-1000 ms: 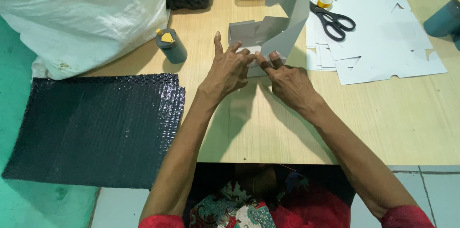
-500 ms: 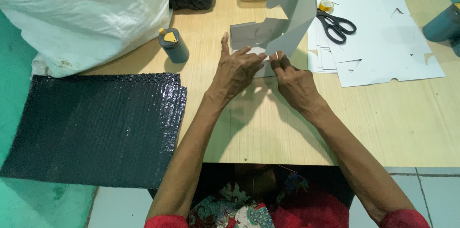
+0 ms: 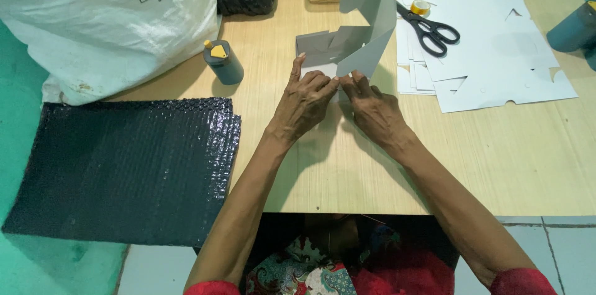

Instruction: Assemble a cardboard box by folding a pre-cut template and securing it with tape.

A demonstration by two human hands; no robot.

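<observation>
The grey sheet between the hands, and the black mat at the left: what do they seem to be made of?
The grey sheet looks like thin matte cardboard: it holds sharp folds and one flap stands up by itself. The black mat looks like glossy plastic bubble wrap, probably several sheets stacked: its surface shows rows of small shiny bumps.

one scissors (image 3: 429, 27), two grey bottles (image 3: 223, 62), perhaps a third
</observation>
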